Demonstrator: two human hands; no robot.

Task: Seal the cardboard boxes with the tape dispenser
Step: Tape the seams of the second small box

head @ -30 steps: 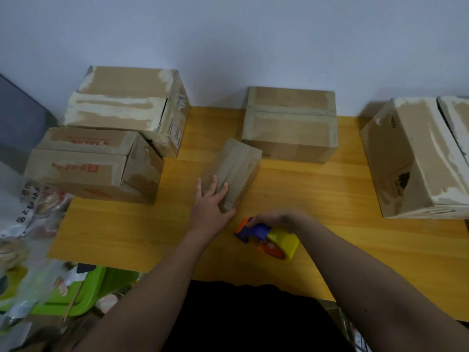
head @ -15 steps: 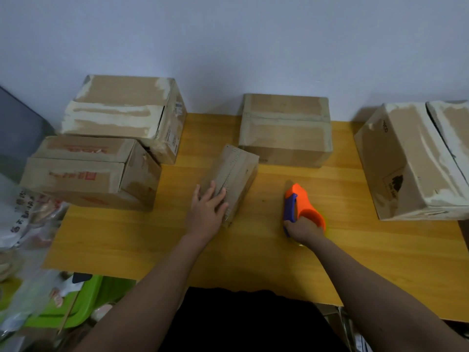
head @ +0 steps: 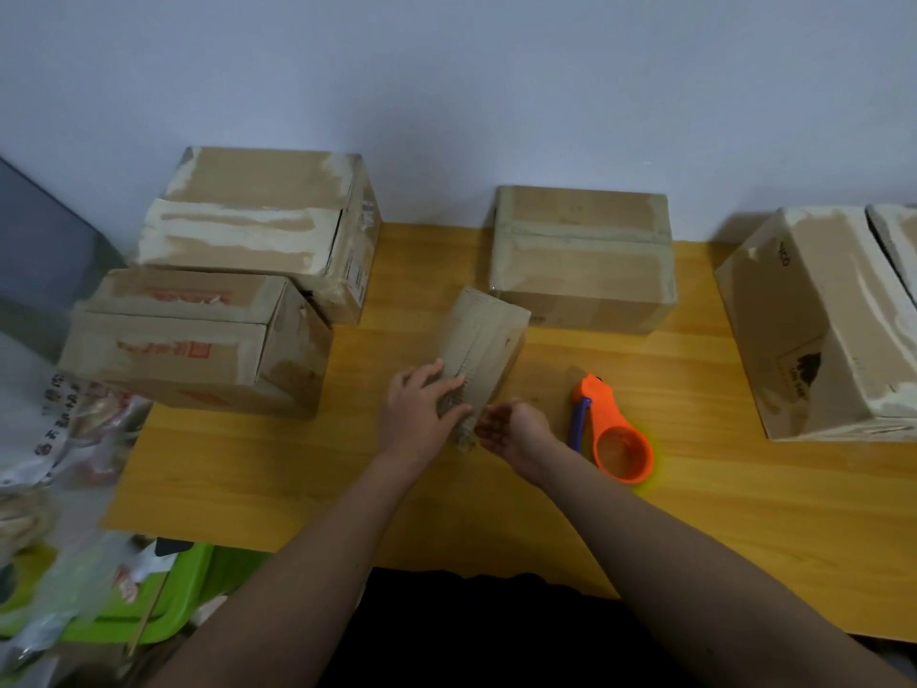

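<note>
Cardboard boxes ring the wooden table (head: 694,513): a big pale-scuffed box (head: 818,330) at the right edge, a stack of two boxes (head: 223,310) on the left, one already-taped box (head: 583,260) against the wall, all of dull brown corrugated board with worn, whitish patches where older tape was torn off. At the centre lies the small box (head: 489,340), a narrow oblong set at an angle, its top seam running lengthwise toward the person.

Both hands are at its near end. The left hand (head: 419,417) lies flat and spread on the top, fingers pressing down. The right hand (head: 513,427) is half-curled at the box's end, touching it, though whether it pinches anything I cannot tell.

The tape dispenser (head: 613,432), smooth orange plastic with a blue lever and a round hub holding a yellowish roll, lies on the table just beside the right hand, released.

This looks like the smoothing step. It is best done by rubbing firmly along the seam and down over the end edge, so the tape bonds to the rough board without bubbles, while the left palm stops the light box from sliding.
</note>
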